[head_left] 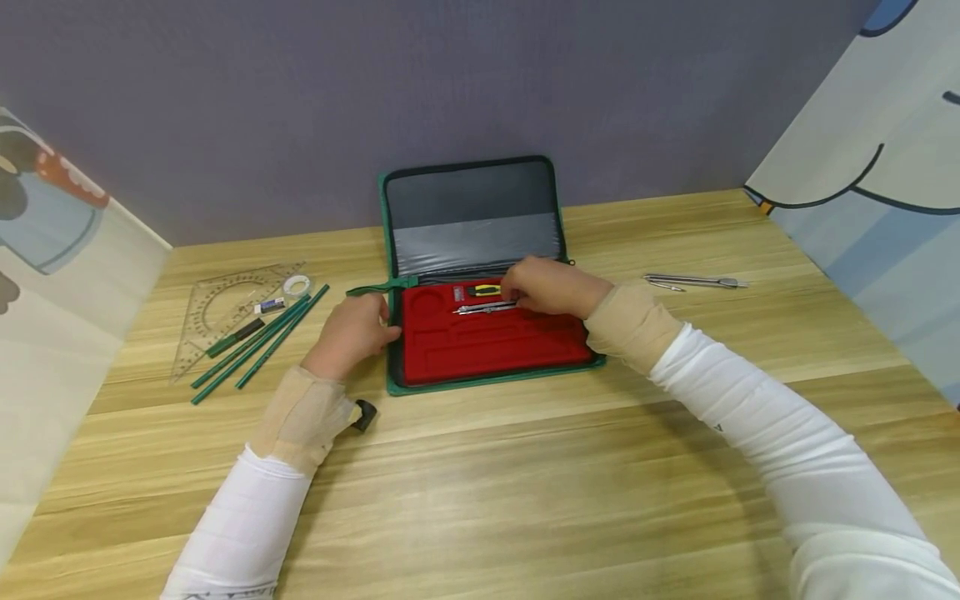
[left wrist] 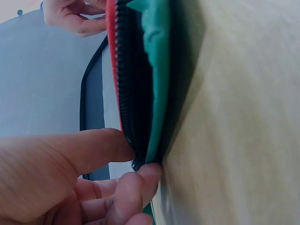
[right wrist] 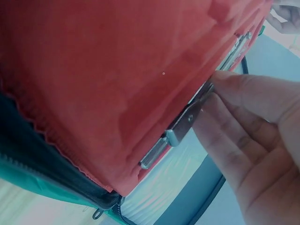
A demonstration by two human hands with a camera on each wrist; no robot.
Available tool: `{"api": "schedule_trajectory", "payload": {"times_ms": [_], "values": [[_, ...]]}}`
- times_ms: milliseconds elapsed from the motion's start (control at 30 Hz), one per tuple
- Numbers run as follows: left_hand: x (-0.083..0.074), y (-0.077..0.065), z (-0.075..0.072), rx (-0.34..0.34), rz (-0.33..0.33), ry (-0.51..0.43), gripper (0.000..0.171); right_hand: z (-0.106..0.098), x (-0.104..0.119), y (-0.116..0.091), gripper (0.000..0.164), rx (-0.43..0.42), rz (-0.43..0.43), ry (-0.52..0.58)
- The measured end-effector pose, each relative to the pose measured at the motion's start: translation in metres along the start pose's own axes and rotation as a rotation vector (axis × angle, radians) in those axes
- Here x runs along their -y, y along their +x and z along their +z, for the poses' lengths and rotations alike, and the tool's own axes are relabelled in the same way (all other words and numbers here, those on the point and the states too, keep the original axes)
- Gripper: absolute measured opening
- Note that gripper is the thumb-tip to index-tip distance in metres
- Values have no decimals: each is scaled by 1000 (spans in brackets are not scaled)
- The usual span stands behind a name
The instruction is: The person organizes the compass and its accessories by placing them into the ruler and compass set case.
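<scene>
A green zip case (head_left: 491,379) lies unfolded on the table, its red moulded tray (head_left: 487,354) facing up. My right hand (head_left: 551,286) pinches a silver drawing compass (right wrist: 185,122) between thumb and fingers, along a long slot in the tray's upper part. Just above the compass in the head view sit a small yellow-and-black cutter (head_left: 483,290) and a tiny box (head_left: 459,293). At the case's left side, my left hand (head_left: 352,332) pinches the zipped edge (left wrist: 133,154), thumb on the zip and fingers at the green cover.
To the left lie a clear set square (head_left: 197,321), green pencils (head_left: 258,346), a green-and-black pen (head_left: 236,337), an eraser (head_left: 270,305) and a white tape roll (head_left: 297,286). Silver dividers (head_left: 693,281) lie at right. The case lid (head_left: 472,200) leans on the grey back panel.
</scene>
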State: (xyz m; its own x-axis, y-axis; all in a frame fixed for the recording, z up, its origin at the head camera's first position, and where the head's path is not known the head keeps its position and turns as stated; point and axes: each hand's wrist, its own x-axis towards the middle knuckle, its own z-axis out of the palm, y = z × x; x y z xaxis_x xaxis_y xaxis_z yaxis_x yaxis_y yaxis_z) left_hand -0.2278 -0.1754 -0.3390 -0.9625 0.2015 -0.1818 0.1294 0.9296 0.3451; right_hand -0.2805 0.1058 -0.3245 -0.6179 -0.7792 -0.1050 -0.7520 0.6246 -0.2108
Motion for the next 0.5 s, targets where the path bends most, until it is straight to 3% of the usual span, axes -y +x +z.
{"api": "schedule_trajectory", "payload": {"times_ms": [500], "values": [[1, 1, 0, 6, -7, 7, 27, 1, 2, -2, 16, -6, 5, -31]]}}
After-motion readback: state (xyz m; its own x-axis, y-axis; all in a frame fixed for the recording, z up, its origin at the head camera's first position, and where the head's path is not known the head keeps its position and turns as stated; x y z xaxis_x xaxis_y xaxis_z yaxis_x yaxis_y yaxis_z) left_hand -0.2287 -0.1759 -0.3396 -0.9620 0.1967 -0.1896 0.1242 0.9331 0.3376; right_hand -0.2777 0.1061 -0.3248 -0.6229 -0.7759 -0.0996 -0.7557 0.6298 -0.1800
